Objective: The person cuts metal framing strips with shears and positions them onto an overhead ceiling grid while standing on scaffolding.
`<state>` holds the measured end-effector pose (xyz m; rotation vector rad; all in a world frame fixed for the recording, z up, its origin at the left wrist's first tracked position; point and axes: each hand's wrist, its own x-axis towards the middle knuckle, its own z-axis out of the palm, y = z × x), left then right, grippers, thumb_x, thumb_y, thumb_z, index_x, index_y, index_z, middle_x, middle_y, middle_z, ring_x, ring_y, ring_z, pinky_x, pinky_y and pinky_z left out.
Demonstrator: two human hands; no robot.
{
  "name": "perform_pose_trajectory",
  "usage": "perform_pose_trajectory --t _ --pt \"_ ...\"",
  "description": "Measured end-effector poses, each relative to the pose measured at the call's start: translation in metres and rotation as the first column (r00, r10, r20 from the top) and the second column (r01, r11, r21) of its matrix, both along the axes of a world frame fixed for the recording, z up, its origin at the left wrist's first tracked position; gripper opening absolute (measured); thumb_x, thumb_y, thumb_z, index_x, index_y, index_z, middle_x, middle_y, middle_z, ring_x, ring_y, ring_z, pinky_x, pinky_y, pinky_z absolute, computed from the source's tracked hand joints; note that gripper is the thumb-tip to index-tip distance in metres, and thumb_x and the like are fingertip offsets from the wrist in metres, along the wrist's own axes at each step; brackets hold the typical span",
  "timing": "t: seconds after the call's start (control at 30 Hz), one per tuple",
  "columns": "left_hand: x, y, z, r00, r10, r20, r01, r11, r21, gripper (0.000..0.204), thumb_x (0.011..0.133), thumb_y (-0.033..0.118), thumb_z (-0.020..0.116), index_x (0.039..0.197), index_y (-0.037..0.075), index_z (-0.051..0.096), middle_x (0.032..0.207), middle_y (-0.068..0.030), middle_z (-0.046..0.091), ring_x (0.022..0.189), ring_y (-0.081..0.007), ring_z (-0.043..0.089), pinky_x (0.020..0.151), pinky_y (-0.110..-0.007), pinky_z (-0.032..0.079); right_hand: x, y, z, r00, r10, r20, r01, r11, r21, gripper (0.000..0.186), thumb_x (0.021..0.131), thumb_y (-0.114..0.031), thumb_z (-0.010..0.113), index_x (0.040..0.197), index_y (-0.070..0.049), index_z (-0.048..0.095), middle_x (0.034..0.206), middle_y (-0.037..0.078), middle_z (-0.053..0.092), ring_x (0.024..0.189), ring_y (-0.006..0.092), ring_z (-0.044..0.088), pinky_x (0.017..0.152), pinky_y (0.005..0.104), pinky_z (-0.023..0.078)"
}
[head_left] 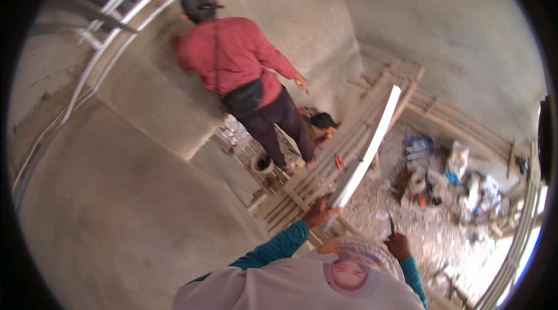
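My left hand [319,212] is closed round the lower end of a long white metal channel [372,150], which slants up and away to the right. At the lower right, my right hand [399,247] grips a slim dark hand tool [392,225] with its tip pointing up; its exact kind is too small to make out. The channel crosses over wooden scaffold planks [302,191], where a small orange-handled tool [339,163] lies beside it.
A person in a red top [232,54] stands on the planks, facing the plastered wall [290,2]. Another person's dark cap [322,121] shows lower down. A bucket [263,163] stands near the feet. Bags and debris [479,196] litter the floor; white ceiling framing [131,25] runs upper left.
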<state>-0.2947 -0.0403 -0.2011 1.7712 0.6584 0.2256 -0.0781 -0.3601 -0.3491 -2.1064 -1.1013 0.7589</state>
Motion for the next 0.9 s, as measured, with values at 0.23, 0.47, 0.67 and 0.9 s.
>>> perform_pose_trajectory --t 0.23,0.47,0.67,0.9 --pt "0.018 -0.016 0.025 0.994 -0.011 0.110 0.014 0.999 -0.033 0.070 0.092 0.020 0.074 0.151 -0.002 0.042 0.137 -0.0168 0.059 0.119 -0.0227 0.060 0.105 -0.036 0.049 0.029 0.008 0.061 0.715 -0.300 -0.631 0.454 0.886 0.093 0.019 0.086 -0.005 0.076 0.103 -0.001 0.068 0.066 0.001 0.060 0.049 0.0101 0.056 0.042 0.0294 0.044" --pt "0.034 -0.027 0.029 0.994 -0.022 0.107 0.022 1.000 -0.005 0.078 0.089 0.020 0.078 0.153 -0.003 0.038 0.144 -0.0196 0.054 0.129 -0.0263 0.055 0.110 -0.039 0.045 0.058 0.006 0.043 0.790 -0.300 -0.534 0.413 0.905 0.103 0.021 0.087 -0.006 0.075 0.105 0.001 0.068 0.065 0.002 0.061 0.049 0.0117 0.056 0.043 0.0300 0.044" --pt "0.027 -0.030 0.018 0.976 0.029 0.215 -0.002 0.992 -0.125 0.082 0.090 0.023 0.078 0.154 -0.003 0.035 0.149 -0.0201 0.050 0.131 -0.0254 0.054 0.111 -0.038 0.044 0.044 -0.005 0.065 0.800 -0.280 -0.530 0.387 0.917 0.100 0.017 0.089 -0.006 0.072 0.103 0.002 0.067 0.063 0.004 0.060 0.045 0.0138 0.057 0.040 0.0317 0.044" --pt "0.055 0.004 0.014 0.987 -0.078 0.140 0.089 0.993 -0.077 0.083 0.090 0.013 0.074 0.159 0.000 0.029 0.147 -0.0178 0.052 0.126 -0.0228 0.056 0.106 -0.038 0.046 0.055 -0.002 -0.024 0.841 -0.276 -0.466 0.415 0.881 0.227 0.023 0.084 -0.011 0.080 0.103 -0.002 0.070 0.065 0.002 0.062 0.051 0.0120 0.059 0.047 0.0304 0.048"
